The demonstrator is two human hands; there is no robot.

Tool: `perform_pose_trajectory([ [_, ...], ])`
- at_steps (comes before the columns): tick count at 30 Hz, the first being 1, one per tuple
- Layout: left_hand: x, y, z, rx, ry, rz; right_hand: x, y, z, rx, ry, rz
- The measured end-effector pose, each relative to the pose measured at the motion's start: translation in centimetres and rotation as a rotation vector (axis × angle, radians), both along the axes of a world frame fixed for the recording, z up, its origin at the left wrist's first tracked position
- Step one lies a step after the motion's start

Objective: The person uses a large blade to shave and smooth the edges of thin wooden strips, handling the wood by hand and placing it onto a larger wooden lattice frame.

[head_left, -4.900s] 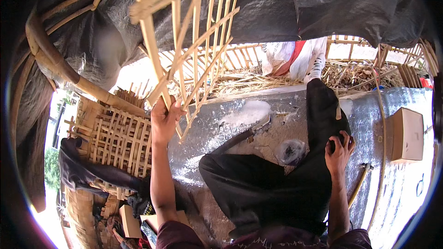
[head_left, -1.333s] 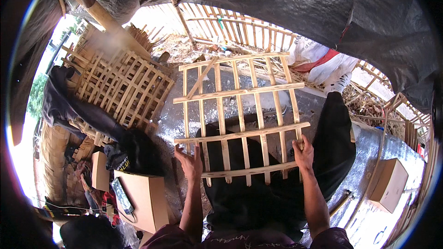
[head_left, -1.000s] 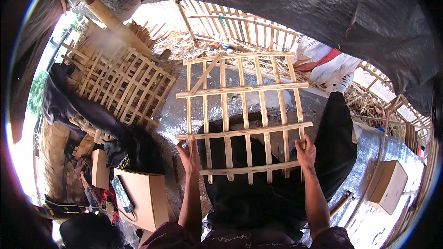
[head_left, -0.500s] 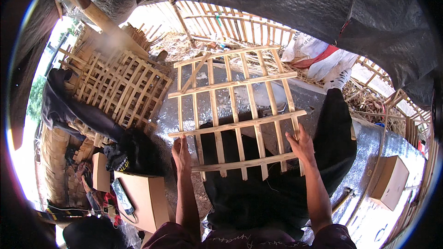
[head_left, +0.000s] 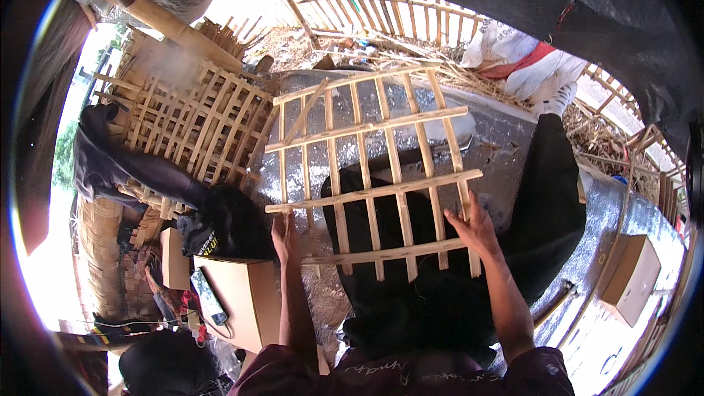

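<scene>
I hold a bamboo lattice panel (head_left: 370,169) flat in front of me, above my legs in black trousers (head_left: 440,286). My left hand (head_left: 282,238) grips the lower left corner of the panel. My right hand (head_left: 477,229) grips its lower right side, fingers over a slat. The panel is tilted a little, its left side nearer the stack beside me. The panel has several upright slats crossed by several horizontal ones, plus one diagonal brace at the upper left.
A stack of similar lattice panels (head_left: 191,125) lies to my left with black cloth (head_left: 139,169) draped on it. A cardboard box (head_left: 246,297) sits at lower left, another box (head_left: 631,279) at right. A silver-covered platform (head_left: 506,132) lies beneath; a bamboo fence (head_left: 381,11) stands behind.
The panel was held upright in my left hand alone; now both hands hold it flat over my lap. In the last second it has shifted and tilted leftward.
</scene>
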State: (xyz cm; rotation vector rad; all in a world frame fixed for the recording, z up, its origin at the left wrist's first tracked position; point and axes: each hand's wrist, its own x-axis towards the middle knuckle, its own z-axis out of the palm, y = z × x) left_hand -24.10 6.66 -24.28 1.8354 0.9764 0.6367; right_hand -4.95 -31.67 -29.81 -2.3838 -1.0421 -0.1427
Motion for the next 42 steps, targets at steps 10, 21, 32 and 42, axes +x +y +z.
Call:
perform_pose_trajectory([
  [10, 0.9, -1.0, -1.2, 0.261, 0.354, 0.121, 0.3, -0.8, -0.8, 0.113, 0.52, -0.146],
  [21, -0.4, 0.9, -4.2, 0.599, 0.455, 0.056, 0.5, -0.6, 0.8, 0.206, 0.782, -0.184],
  [32, 0.2, -0.2, -2.3, 0.359, 0.39, 0.072, 0.3, -0.2, 0.4, 0.18, 0.571, -0.228],
  [42, 2.0, -1.9, 0.4, 0.14, 0.507, 0.142, 0.9, 0.1, 2.2, 0.18, 0.83, -0.336],
])
